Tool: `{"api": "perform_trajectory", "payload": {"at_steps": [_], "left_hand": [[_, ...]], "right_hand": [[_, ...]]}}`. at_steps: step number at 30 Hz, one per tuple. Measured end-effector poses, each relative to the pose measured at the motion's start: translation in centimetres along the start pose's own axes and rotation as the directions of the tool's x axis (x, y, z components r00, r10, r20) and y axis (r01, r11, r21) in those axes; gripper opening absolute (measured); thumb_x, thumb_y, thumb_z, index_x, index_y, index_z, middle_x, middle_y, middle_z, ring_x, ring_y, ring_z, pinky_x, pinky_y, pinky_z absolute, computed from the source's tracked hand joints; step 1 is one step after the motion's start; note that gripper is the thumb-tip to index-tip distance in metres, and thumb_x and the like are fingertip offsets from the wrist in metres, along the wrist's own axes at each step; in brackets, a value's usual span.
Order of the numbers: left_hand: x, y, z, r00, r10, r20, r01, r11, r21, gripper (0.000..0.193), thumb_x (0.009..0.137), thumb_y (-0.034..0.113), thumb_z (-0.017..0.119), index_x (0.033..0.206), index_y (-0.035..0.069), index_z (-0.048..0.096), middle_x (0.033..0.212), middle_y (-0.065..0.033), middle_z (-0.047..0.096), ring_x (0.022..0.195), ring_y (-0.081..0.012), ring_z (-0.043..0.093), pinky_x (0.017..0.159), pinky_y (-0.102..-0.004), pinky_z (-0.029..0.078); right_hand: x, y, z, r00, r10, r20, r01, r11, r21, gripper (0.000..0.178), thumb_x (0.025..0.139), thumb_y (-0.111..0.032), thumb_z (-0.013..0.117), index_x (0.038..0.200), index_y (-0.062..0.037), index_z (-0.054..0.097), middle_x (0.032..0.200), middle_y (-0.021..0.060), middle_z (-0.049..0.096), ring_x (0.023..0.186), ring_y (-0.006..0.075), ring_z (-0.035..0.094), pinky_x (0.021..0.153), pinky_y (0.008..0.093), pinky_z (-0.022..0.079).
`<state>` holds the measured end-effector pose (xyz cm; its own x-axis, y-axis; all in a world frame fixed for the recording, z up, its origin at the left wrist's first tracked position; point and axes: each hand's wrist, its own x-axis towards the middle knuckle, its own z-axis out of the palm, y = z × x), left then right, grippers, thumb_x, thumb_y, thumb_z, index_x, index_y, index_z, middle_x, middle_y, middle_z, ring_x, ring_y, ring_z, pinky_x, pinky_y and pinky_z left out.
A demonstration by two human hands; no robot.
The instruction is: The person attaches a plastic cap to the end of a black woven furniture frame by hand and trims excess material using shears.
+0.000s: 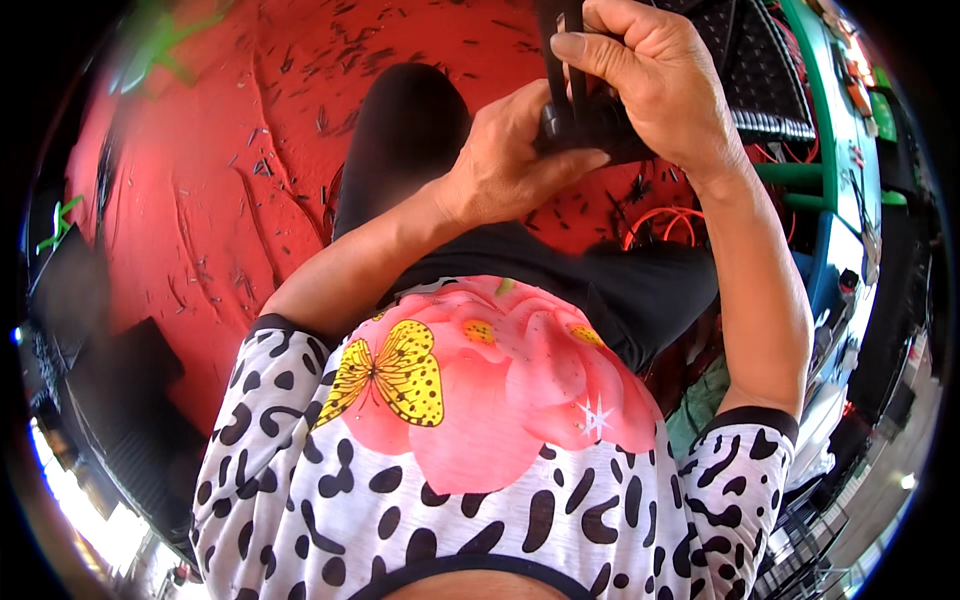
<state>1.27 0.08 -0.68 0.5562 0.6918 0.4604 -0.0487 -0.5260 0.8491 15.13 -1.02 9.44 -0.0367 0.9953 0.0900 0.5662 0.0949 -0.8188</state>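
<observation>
A black plastic part (592,128) with upright bars is held up between both hands at the top, right of centre. My left hand (500,155) grips its lower left side, the thumb stretched along the near edge. Above and to the right, my right hand (665,80) is closed at the bars, its thumb pressed against one of them. Whether those fingers also hold a small tool or scrap, I cannot make out. The part's upper end runs out of the picture, and the hands hide some of it.
Many small black scraps (265,165) lie scattered over the wrinkled red floor covering (215,215). A black textured crate (765,70) stands just right of my right hand. Beyond it are a green frame (815,110) and a cluttered bench. Orange cord (665,215) loops below the part.
</observation>
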Motion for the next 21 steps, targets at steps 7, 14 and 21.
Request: {"api": "perform_trajectory", "payload": {"at_steps": [7, 14, 21], "left_hand": [[0.2, -2.2, 4.3, 0.974, -0.225, 0.012, 0.219, 0.934, -0.282, 0.031, 0.067, 0.011, 0.075, 0.091, 0.004, 0.057, 0.074, -0.0036, 0.062, 0.066, -0.0104, 0.057, 0.062, -0.0265, 0.047], [1.4, -2.1, 6.8, 0.955, -0.156, -0.252, 0.074, 0.95, -0.305, 0.035, 0.059, 0.015, 0.082, 0.081, 0.003, 0.058, 0.067, -0.0013, 0.058, 0.057, -0.0079, 0.051, 0.053, -0.0238, 0.045], [1.3, -3.0, 8.4, 0.933, 0.008, -0.359, -0.056, 0.991, -0.123, 0.042, 0.053, 0.024, 0.085, 0.067, 0.005, 0.051, 0.057, -0.0044, 0.049, 0.047, -0.015, 0.044, 0.044, -0.0278, 0.039]], "right_hand": [[-1.9, 1.7, -0.2, 0.997, -0.048, -0.062, 0.055, 0.993, 0.109, 0.022, 0.085, -0.01, 0.057, 0.067, -0.0025, 0.047, 0.059, 0.0014, 0.048, 0.055, 0.0061, 0.043, 0.049, 0.0244, 0.036], [-3.9, 1.5, 0.1, 0.938, -0.039, -0.346, 0.074, 0.993, 0.088, 0.028, 0.088, -0.016, 0.055, 0.063, -0.0038, 0.047, 0.06, -0.0001, 0.056, 0.053, 0.0033, 0.038, 0.05, 0.018, 0.032], [-3.9, 1.3, -0.5, 0.969, 0.058, -0.24, 0.061, 0.886, 0.459, 0.027, 0.089, -0.012, 0.052, 0.064, -0.0058, 0.044, 0.064, 0.0005, 0.052, 0.057, 0.0063, 0.045, 0.051, 0.0188, 0.031]]}}
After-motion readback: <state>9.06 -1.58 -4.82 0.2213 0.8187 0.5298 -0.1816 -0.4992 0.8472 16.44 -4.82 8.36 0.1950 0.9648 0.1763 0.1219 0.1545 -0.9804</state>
